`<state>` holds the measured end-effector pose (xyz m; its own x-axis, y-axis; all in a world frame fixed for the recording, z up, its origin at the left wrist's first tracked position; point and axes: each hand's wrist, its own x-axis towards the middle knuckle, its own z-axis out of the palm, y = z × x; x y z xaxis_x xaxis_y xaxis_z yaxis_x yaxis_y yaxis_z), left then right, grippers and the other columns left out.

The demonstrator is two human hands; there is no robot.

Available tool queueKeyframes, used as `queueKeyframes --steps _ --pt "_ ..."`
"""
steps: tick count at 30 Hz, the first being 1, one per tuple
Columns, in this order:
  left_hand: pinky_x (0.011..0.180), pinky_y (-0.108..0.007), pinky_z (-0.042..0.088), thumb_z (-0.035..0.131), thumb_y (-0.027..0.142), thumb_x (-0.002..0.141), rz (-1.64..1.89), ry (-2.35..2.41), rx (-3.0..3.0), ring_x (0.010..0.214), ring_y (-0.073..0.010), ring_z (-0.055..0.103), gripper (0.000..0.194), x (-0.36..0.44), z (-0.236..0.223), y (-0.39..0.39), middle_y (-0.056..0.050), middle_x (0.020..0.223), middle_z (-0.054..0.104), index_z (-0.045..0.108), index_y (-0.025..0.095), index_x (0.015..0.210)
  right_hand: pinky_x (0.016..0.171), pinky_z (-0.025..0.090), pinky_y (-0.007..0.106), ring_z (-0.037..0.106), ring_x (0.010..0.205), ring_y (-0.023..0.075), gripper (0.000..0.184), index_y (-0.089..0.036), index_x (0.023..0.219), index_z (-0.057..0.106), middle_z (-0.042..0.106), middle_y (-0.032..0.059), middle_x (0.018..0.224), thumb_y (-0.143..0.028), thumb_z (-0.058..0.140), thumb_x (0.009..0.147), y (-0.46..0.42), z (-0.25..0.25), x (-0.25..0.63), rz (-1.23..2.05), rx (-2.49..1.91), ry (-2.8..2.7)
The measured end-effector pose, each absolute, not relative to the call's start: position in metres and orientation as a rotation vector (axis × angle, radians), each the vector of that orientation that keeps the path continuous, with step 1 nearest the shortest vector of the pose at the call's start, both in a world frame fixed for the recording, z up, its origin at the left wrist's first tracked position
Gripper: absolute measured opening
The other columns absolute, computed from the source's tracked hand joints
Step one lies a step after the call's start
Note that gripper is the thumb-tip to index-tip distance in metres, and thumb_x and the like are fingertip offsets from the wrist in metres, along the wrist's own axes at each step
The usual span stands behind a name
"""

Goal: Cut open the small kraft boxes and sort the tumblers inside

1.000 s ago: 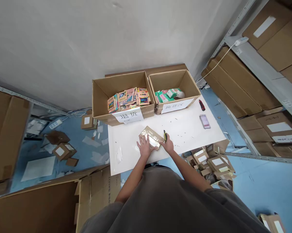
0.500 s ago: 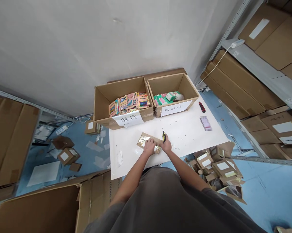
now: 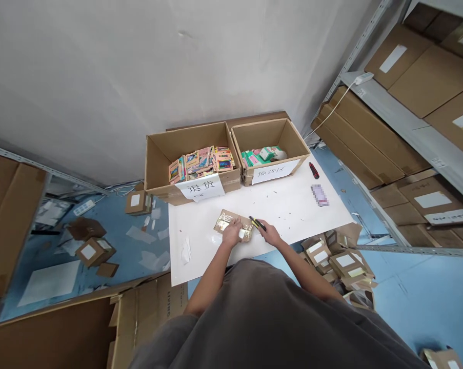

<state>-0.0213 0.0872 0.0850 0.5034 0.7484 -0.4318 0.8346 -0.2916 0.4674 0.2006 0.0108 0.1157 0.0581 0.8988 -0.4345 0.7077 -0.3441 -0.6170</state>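
Tilted leftward since the earlier frame, the cutter (image 3: 257,223) now slants from the right hand (image 3: 269,234), closed around its handle, toward the right end of the taped package (image 3: 225,220). Near the table's (image 3: 204,246) front edge, the left hand (image 3: 233,233) lies over the package, presumably steadying it; whether its fingers grip cannot be told.

Bare forearms (image 3: 211,277), two, reach forward and converge: left hand (image 3: 232,232), back uppermost, fingers pointing ahead; right hand (image 3: 270,234), fingers curled in a closed grip, angled inward toward the left, the pair near each other but apart.
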Motion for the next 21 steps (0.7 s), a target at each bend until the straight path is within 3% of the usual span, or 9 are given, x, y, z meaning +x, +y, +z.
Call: queueKeyframes --steps 3,9,16,18,21 --pt "0.122 -0.040 0.036 0.095 0.018 0.057 -0.169 1.296 2.088 0.158 -0.0288 0.025 0.062 -0.021 0.087 0.087 -0.002 0.169 0.034 0.066 0.027 0.111 0.085 0.048 0.027 0.070 0.098 0.0216 0.043 -0.030 0.146 0.055 0.075 0.0047 0.116 -0.034 0.050 0.103 -0.008 0.119 0.215 1.182 -2.043 -1.906" --pt "0.118 -0.040 0.041 0.096 0.017 0.056 -0.171 1.289 2.081 0.157 -0.0284 0.027 0.056 -0.021 0.089 0.088 -0.002 0.168 0.035 0.065 0.026 0.103 0.079 0.043 0.023 0.069 0.094 0.0200 0.043 -0.032 0.146 0.052 0.075 0.0041 0.111 -0.030 0.053 0.103 -0.003 0.128 0.214 1.246 -2.115 -2.016" --pt "0.118 -0.042 0.042 0.095 0.017 0.057 -0.155 1.292 2.096 0.158 -0.0288 0.026 0.054 -0.022 0.088 0.088 -0.003 0.169 0.034 0.065 0.025 0.102 0.061 0.045 0.021 0.063 0.054 0.0128 0.040 -0.028 0.145 0.046 0.073 0.0009 0.085 -0.030 0.046 0.105 -0.006 0.142 0.198 1.483 -2.166 -1.721" --pt "0.118 -0.043 0.041 0.094 0.017 0.058 -0.162 1.283 2.099 0.158 -0.0292 0.025 0.055 -0.022 0.087 0.088 -0.003 0.169 0.033 0.066 0.025 0.104 0.061 0.045 0.021 0.065 0.056 0.0133 0.040 -0.029 0.145 0.045 0.074 0.0016 0.087 -0.031 0.047 0.105 -0.006 0.143 0.195 1.515 -2.181 -1.717" --pt "0.119 -0.044 0.040 0.094 0.017 0.058 -0.170 1.280 2.104 0.158 -0.0295 0.026 0.056 -0.023 0.087 0.088 -0.003 0.169 0.034 0.066 0.025 0.106 0.070 0.046 0.023 0.072 0.079 0.0180 0.039 -0.029 0.142 0.049 0.075 0.0056 0.102 -0.028 0.050 0.104 -0.003 0.142 0.190 1.345 -2.230 -1.888"
